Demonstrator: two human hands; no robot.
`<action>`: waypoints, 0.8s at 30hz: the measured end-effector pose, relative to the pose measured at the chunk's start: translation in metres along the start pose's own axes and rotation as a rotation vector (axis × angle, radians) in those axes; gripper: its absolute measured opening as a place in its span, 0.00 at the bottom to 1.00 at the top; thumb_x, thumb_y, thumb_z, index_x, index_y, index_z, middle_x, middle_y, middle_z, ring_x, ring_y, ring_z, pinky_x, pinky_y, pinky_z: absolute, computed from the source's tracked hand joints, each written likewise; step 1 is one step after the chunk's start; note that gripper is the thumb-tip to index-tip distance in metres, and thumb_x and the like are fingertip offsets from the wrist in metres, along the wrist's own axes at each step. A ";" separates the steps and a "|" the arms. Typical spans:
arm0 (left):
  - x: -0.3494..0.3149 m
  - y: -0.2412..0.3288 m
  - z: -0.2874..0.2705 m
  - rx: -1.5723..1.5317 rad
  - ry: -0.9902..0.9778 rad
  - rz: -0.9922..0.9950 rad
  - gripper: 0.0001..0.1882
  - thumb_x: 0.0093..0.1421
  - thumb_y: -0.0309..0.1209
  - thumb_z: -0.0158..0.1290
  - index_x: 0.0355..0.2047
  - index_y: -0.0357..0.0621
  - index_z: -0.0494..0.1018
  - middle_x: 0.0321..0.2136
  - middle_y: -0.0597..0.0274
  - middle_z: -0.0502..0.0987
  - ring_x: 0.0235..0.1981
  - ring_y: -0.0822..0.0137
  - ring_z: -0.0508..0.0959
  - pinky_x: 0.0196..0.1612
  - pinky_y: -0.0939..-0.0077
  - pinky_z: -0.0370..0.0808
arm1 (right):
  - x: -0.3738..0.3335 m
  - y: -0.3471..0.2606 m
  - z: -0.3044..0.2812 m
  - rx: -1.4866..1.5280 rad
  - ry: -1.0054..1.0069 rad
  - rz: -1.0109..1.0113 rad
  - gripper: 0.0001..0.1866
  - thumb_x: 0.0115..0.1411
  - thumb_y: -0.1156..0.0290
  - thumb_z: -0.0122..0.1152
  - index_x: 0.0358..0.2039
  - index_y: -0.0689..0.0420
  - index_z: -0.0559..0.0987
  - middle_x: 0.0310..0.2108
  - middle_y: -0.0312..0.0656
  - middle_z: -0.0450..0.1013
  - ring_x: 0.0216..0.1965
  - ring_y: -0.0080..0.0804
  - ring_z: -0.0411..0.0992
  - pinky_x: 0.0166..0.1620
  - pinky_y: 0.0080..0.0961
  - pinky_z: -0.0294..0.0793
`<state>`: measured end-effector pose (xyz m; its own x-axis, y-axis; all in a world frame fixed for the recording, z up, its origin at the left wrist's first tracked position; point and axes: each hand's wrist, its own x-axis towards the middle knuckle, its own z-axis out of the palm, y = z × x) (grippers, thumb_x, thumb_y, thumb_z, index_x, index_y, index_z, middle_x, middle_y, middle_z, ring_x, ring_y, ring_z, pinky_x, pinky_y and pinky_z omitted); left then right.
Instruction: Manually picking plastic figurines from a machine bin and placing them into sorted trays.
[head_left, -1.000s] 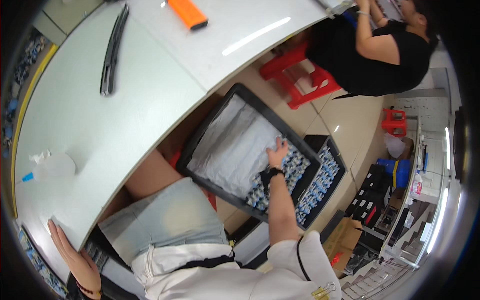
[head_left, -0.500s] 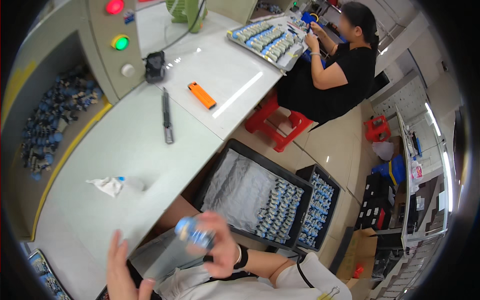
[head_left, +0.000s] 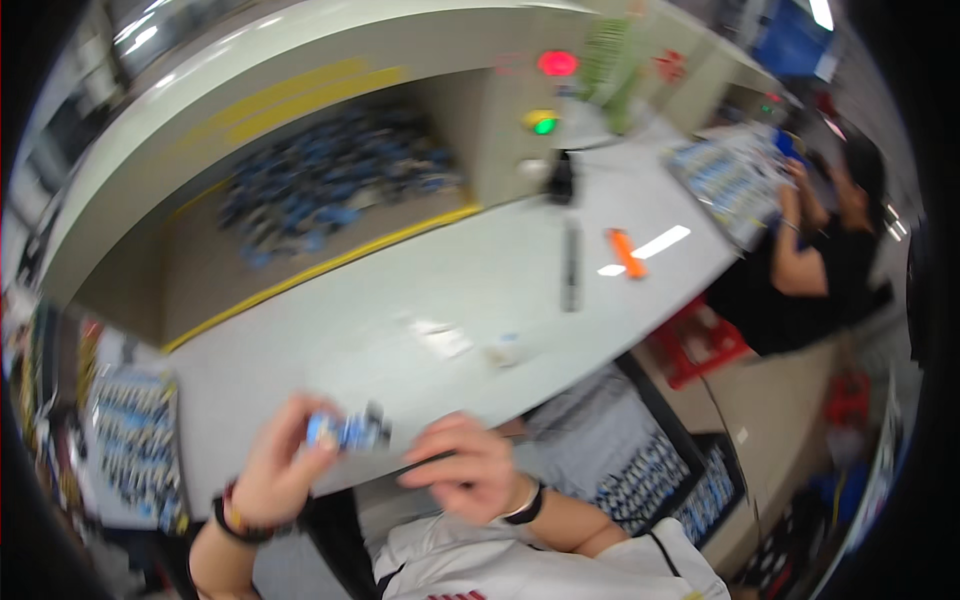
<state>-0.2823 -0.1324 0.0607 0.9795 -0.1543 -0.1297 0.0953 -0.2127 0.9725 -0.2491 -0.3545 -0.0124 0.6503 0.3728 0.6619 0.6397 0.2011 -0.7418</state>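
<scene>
My left hand (head_left: 284,452) is closed around a small blue part (head_left: 345,430) with a dark, jagged end, raised over the near edge of the bench. Motion blur hides its exact kind. Just to the right of it, my right hand (head_left: 462,466) has loosely bent fingers that stand apart, and I see no part in them. A dark streak shows between those fingers; I cannot make out what it is. Beyond both hands, a crumpled white tissue (head_left: 441,338) lies on the pale bench top (head_left: 330,350), beside a small whitish item (head_left: 503,352) with a blue tip.
An alcove (head_left: 190,265) at the back holds a pile of blue parts. A dark pen-like tool (head_left: 571,265) and an orange tool (head_left: 627,254) lie rightward. A tray (head_left: 172,450) of parts stands left, black crates (head_left: 672,420) low right. A co-worker (head_left: 835,240) sits far right.
My view has swung left. The blue part has passed from my right hand into my left hand, which was spread and without it before.
</scene>
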 end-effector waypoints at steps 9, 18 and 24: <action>0.102 -0.060 -0.199 0.474 0.773 -0.083 0.17 0.54 0.41 0.55 0.38 0.41 0.74 0.24 0.66 0.75 0.24 0.77 0.71 0.28 0.82 0.69 | 0.007 0.023 0.003 -0.016 -0.033 0.104 0.09 0.37 0.83 0.54 0.22 0.59 0.77 0.21 0.39 0.72 0.22 0.33 0.67 0.25 0.24 0.66; 0.186 -0.093 -0.216 1.030 0.804 -0.045 0.23 0.44 0.49 0.57 0.29 0.40 0.76 0.30 0.49 0.77 0.34 0.51 0.76 0.39 0.64 0.72 | 0.004 0.023 0.008 -0.170 -0.078 0.076 0.08 0.38 0.81 0.56 0.21 0.56 0.77 0.20 0.37 0.71 0.20 0.32 0.66 0.22 0.23 0.67; 0.159 -0.121 -0.229 0.947 0.503 0.229 0.18 0.60 0.34 0.43 0.45 0.35 0.68 0.45 0.51 0.72 0.47 0.59 0.71 0.50 0.69 0.65 | -0.005 0.025 0.010 -0.194 -0.059 -0.002 0.05 0.38 0.79 0.55 0.19 0.57 0.75 0.19 0.37 0.69 0.20 0.33 0.66 0.21 0.25 0.66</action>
<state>-0.0975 0.0894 -0.0335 0.9376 0.0813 0.3381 -0.0621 -0.9175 0.3929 -0.2408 -0.3424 -0.0350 0.6277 0.4261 0.6515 0.7113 0.0260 -0.7024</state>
